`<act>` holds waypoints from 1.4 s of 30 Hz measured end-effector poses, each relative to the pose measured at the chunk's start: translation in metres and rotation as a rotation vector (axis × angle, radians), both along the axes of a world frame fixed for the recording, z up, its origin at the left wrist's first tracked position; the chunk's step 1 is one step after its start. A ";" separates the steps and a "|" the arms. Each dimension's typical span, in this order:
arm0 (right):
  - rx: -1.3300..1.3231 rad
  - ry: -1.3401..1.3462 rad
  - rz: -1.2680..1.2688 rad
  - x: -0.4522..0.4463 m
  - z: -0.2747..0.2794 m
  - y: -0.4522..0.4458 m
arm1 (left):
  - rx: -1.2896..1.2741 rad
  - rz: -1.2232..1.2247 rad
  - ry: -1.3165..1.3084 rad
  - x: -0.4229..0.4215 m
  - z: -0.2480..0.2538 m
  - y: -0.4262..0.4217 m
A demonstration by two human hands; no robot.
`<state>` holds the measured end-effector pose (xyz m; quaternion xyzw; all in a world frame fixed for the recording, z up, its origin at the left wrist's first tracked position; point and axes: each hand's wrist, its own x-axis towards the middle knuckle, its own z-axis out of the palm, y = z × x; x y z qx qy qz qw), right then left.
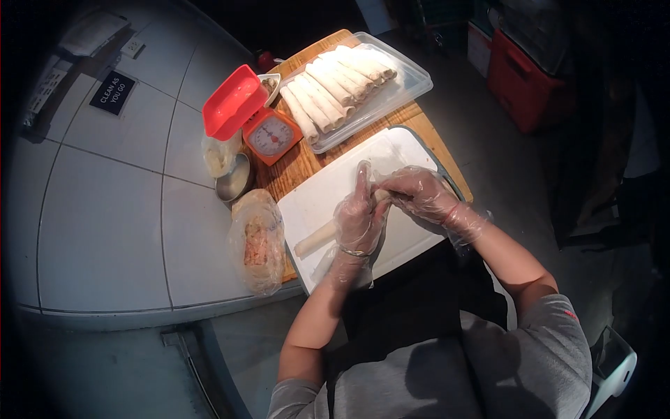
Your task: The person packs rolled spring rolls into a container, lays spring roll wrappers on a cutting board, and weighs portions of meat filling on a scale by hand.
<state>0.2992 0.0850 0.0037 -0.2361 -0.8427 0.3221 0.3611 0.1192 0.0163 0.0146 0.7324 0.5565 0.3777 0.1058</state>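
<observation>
Both hands wear clear plastic gloves over a white cutting board (pixel 303 202). A long pale wrapped roll (pixel 315 239) lies on the board, its lower left end sticking out from under my left hand (pixel 359 215). My left hand rests along the roll, with one finger pointing up the board. My right hand (pixel 419 193) has its fingers pinched together at the roll's upper right end, close to my left fingertips. Beyond the board, several similar rolls (pixel 335 87) lie side by side on a clear plastic lid or tray (pixel 412 87).
An orange scale (pixel 272 136) with a red pan (pixel 234 101) stands at the back left. Near it are a metal bowl (pixel 236 178) and a plastic bag of reddish filling (pixel 257 244). A tiled wall is at the left; a red cooler (pixel 523 87) stands at the right.
</observation>
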 end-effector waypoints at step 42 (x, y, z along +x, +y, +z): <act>0.266 -0.089 0.126 -0.035 -0.005 0.032 | 0.034 0.129 0.162 -0.101 0.009 -0.052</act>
